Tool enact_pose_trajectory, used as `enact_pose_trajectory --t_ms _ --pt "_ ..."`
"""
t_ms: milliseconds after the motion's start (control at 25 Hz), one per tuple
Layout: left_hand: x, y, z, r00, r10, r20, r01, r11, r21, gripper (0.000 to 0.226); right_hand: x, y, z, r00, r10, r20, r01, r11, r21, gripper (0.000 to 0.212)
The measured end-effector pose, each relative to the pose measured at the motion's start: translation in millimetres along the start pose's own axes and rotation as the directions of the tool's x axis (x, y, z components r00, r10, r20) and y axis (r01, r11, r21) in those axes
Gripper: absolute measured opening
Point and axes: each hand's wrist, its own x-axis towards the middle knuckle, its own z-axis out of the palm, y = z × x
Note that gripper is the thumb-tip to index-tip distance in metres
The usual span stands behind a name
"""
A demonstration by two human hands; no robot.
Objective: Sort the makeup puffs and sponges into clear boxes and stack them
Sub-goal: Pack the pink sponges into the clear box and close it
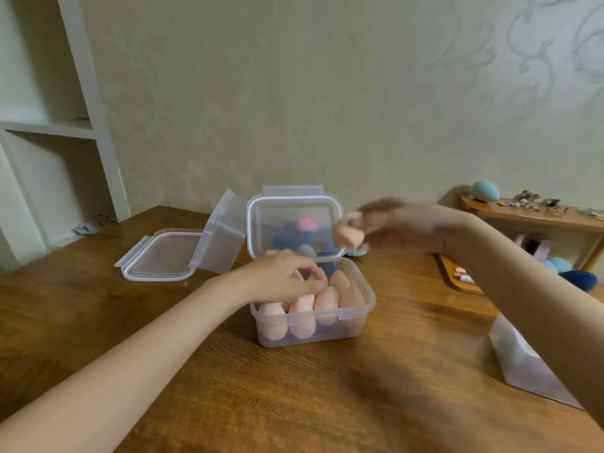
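The left hand [287, 274] reaches into the near clear plastic box [313, 317], its fingers curled down over the tops of the peach teardrop sponges [327, 304] that stand upright, packed side by side, inside it; whether it actually pinches one I cannot tell. The right hand [402, 223] is raised over the table, blurred, and pinches a peach sponge with a flat cut face [349, 236] between thumb and fingers, just right of the far box. The two hands are well apart.

That second clear plastic box [295, 227] sits directly behind the near one, touching it, and holds dark blue, grey and pink sponges [295, 238]. A light blue sponge [356, 253] peeks out on the table just beside it, below the held piece. To the left, a clear snap-on lid [161, 255] lies flat on the brown wooden table [294, 387], with another clear lid [222, 232] tilted up against it.

At the right edge, a translucent bag [523, 364] lies partly under the right forearm. Beyond are a small wooden shelf [529, 217] with a round pale blue puff [485, 190] on top, and blue puffs [568, 273] lower down. A white shelving unit [55, 125] stands at the left wall.
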Motion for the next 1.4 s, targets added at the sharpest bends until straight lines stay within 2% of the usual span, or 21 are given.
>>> enact_pose_trajectory --t_ms 40,120,160,240,320,440,520,560,640,680,720,840,960,1040,1120,1160,1200,1240,1280,1320,1400 --pt "2 3 4 0.999 -0.027 0.018 0.025 0.996 0.082 0.034 -7 2 9 0.98 0.096 0.174 -0.091 0.995 -0.039 0.037" --pt "3 7 13 0.994 -0.108 0.002 0.105 0.97 0.221 0.04 -6 15 22 0.904 0.271 0.332 -0.227 0.96 -0.164 0.049" --pt "2 8 15 0.991 -0.134 -0.005 0.132 0.964 0.229 0.045 -1 22 25 0.877 0.331 0.348 -0.267 0.938 -0.219 0.051" --pt "0 9 15 0.991 -0.137 0.005 0.132 0.963 0.234 0.05 14 31 28 0.848 0.416 0.329 -0.318 0.895 -0.312 0.039" --pt "-4 9 13 0.993 -0.116 0.009 0.111 0.967 0.229 0.041 25 30 32 0.812 0.505 0.293 -0.348 0.822 -0.451 0.033" --pt "-5 8 13 0.995 -0.103 -0.006 0.102 0.974 0.201 0.033 37 23 44 0.772 0.585 0.249 -0.335 0.707 -0.623 0.038" --pt "-5 8 13 0.995 -0.098 -0.02 0.1 0.974 0.204 0.034 38 25 56 0.804 0.555 0.214 -0.223 0.615 -0.757 0.039" --pt "-6 8 13 0.995 -0.095 -0.027 0.098 0.972 0.211 0.034 37 28 62 0.841 0.504 0.196 -0.114 0.519 -0.847 0.037" --pt "-7 6 12 0.996 -0.084 -0.039 0.09 0.972 0.216 0.032 31 37 71 0.928 0.325 0.18 0.084 0.289 -0.954 0.019" --pt "-7 5 12 0.996 -0.078 -0.042 0.085 0.973 0.214 0.03 28 42 74 0.955 0.226 0.19 0.14 0.22 -0.965 0.011" --pt "-7 4 12 0.996 -0.075 -0.041 0.082 0.974 0.213 0.028 26 46 77 0.97 0.155 0.187 0.155 0.194 -0.969 0.019" --pt "-9 3 12 0.994 -0.104 -0.032 0.108 0.967 0.232 0.031 25 50 79 0.975 0.127 0.185 0.157 0.204 -0.966 0.019" --pt "-13 9 9 0.99 -0.137 -0.023 0.137 0.929 0.344 0.04 26 43 75 0.955 0.245 0.165 0.1 0.258 -0.961 0.028" --pt "-16 10 7 0.988 -0.152 -0.011 0.143 0.905 0.4 0.042 24 31 65 0.919 0.34 0.201 0.043 0.422 -0.906 0.028" --pt "-18 5 2 0.986 -0.168 -0.012 0.158 0.898 0.41 0.042 20 13 46 0.918 0.31 0.247 -0.009 0.639 -0.769 0.028" --pt "-18 0 -1 0.984 -0.18 -0.012 0.168 0.895 0.412 0.042 22 6 32 0.957 0.224 0.184 -0.042 0.735 -0.677 0.025" --pt "-16 -4 -4 0.981 -0.194 -0.008 0.18 0.892 0.414 0.042 29 1 16 0.992 0.125 0.032 -0.081 0.8 -0.594 0.021" --pt "-14 -8 -7 0.977 -0.212 0.0 0.193 0.888 0.418 0.043 40 -1 2 0.987 0.038 -0.155 -0.119 0.825 -0.553 0.018" --pt "-11 -11 -10 0.974 -0.228 0.009 0.202 0.879 0.432 0.045 55 3 -10 0.951 -0.019 -0.309 -0.167 0.808 -0.565 0.017" --pt "-7 -13 -13 0.969 -0.244 0.022 0.208 0.868 0.45 0.047 70 10 -16 0.921 -0.056 -0.386 -0.218 0.747 -0.628 0.017" --pt "0 -16 -16 0.964 -0.262 0.042 0.209 0.848 0.487 0.051 106 32 -15 0.935 -0.107 -0.338 -0.228 0.549 -0.804 0.031"
